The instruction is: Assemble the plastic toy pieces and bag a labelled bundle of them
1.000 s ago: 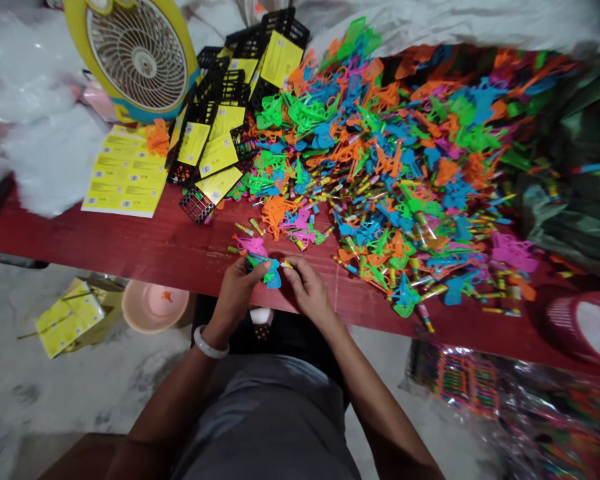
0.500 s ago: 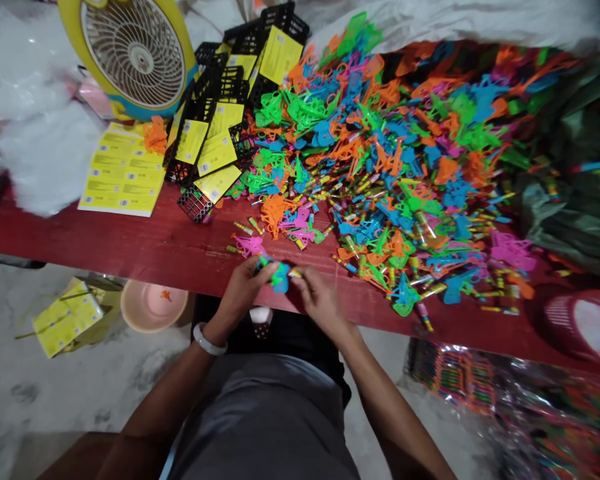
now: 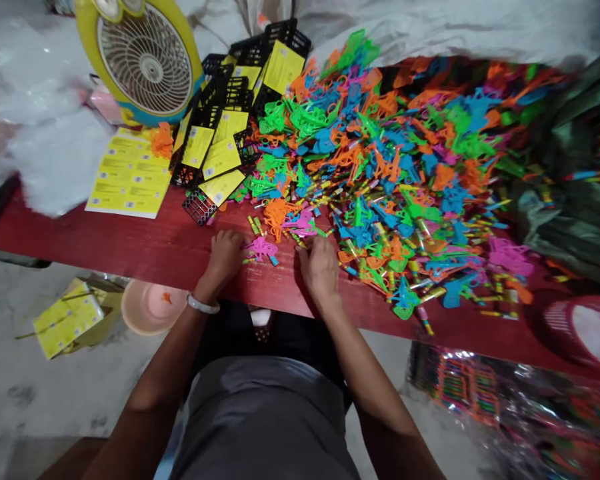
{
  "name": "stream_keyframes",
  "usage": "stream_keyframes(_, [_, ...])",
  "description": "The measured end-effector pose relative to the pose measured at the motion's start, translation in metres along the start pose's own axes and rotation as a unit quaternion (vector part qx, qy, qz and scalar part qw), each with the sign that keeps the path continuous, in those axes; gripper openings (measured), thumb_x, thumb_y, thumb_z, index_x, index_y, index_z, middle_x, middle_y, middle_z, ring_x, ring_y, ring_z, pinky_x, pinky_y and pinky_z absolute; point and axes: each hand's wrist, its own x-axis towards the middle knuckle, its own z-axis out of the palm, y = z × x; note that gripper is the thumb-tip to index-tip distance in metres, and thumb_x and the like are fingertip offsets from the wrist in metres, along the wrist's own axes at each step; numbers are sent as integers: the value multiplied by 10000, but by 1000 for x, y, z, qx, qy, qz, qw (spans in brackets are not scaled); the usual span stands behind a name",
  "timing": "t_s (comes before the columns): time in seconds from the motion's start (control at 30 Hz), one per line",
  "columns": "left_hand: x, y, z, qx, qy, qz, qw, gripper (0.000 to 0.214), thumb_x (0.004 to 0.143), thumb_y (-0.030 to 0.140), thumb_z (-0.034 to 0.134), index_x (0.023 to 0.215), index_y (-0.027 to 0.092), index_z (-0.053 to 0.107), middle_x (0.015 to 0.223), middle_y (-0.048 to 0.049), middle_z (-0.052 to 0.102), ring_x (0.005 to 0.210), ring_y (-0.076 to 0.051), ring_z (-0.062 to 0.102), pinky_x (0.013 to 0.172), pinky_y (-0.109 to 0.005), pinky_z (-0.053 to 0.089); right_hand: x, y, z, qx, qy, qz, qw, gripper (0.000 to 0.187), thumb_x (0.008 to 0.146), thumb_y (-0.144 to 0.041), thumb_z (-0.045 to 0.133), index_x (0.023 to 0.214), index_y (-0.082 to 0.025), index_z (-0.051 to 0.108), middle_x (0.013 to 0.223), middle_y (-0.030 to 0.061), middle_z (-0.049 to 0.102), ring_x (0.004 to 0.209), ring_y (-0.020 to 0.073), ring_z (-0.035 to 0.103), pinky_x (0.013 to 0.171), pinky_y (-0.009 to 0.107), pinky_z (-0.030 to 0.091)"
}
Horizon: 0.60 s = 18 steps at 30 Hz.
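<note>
Left hand (image 3: 225,256) half-curled beside pink toy (image 3: 263,247)

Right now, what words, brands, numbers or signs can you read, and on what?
No text is readable.
Yellow sheet below the fan: printed blocks, too small to read.
Yellow cards beside the fan: print too small.
Yellow stack, lower left: markings too blurred.
Magenta piece between left hand and right hand: no lettering distinguishable.

Dim light, with a faint sheen at the front edge of the counter (image 3: 280,293), glints on plastic bags (image 3: 510,400) below its right corner; outer areas look blurred.
</note>
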Motion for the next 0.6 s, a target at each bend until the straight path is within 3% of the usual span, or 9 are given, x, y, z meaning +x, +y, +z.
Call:
stream_keyframes(0.1, [0,-5,0,-47,6,-13,999,122,859,272,724,944,190,694,1037,-108,701,1048,-296,588,891,-400,392,-1,4,-12,33,-1,-7,999,176,909,-302,562,1022,-176,612,908,108,660,839,263,600,768,394,501])
stream_keyframes(0.27, [-5,-12,12,-198,51,-14,979,161,817,229,727,961,191,665,899,-44,701,850,-219,597,845,-362,399,-8,6,-38,62,26,-48,997,147,922,-330,555,935,-214,643,919,75,620,817,221,580,776,364,500])
stream_keyframes(0.43, [-14,-2,20,-418,65,-27,905,132,796,301,706,851,182,695,824,-22,662,774,-174,571,723,-290,410,-12,-6,-23,209,-3,-45,977,236,982,-439,517,909,-231,600,905,51,659,875,218,612,831,373,507])
stream_keyframes(0.6, [-26,18,1,-536,17,-34,843,221,741,394,775,762,185,707,753,1,659,730,-147,551,710,-268,407,-8,-26,-21,325,-21,-26,945,212,1023,-406,467,1033,-242,602,1000,52,685,958,211,640,894,374,504])
